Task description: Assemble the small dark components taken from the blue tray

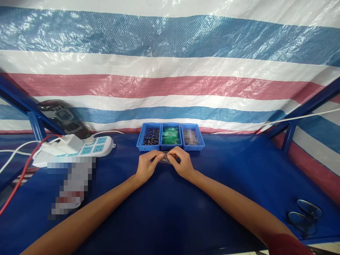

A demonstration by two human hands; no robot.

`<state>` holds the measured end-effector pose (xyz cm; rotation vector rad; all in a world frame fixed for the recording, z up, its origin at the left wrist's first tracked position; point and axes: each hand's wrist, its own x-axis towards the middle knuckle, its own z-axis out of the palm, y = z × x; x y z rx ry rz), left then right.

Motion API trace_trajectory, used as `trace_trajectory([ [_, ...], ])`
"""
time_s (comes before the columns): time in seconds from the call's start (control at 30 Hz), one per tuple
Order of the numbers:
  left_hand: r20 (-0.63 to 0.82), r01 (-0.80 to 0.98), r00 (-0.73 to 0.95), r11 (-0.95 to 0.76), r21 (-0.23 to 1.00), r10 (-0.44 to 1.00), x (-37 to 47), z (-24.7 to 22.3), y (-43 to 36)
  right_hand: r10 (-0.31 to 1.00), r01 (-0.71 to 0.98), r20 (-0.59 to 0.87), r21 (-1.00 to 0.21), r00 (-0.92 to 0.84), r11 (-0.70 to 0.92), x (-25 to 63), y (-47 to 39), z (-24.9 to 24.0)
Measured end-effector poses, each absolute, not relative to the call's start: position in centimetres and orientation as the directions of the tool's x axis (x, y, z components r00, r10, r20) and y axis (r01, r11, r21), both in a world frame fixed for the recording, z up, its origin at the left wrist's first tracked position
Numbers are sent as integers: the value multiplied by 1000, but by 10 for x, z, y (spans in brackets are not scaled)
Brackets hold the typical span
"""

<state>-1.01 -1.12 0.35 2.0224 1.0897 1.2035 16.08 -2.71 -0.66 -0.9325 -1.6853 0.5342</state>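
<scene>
Between my two hands is a small clear plastic bag [165, 158], pinched from both sides; what lies inside it is too small to make out. My left hand [148, 164] grips its left side between thumb and fingers. On the opposite side, my right hand [182, 163] holds it in the same kind of pinch. Just beyond them stand three blue bins in a row. The left bin [139, 142] holds small dark metallic parts, the middle bin [171, 146] green packets, and the right bin [201, 143] clear plastic bags.
A white power strip [106, 146] with plugged-in adapters [70, 144] sits at the left, beside a red cable [25, 170]. Glasses [305, 216] lie at the right on the blue table [170, 219]. A striped tarp [170, 85] hangs behind, between blue frame bars [305, 106].
</scene>
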Motion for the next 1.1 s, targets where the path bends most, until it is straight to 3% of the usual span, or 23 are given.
trace_trajectory([
  [0.23,435,329,288,-515,792,853,-8,6,-10,793,328,602,-733,-96,596,161,-27,-8],
  [0.53,271,310,349,-384,870,897,-7,5,-10,797,345,600,-736,-66,583,161,-27,-6],
  [0.7,280,313,359,-398,863,890,-6,8,-11,801,335,596,-744,-57,578,162,-28,-6],
  [0.9,294,269,228,-351,897,928,-8,1,-8,810,288,563,-758,-163,585,161,-26,-8],
  [1.1,254,228,295,-326,918,921,-8,1,-6,808,321,566,-743,-165,587,161,-25,-8],
])
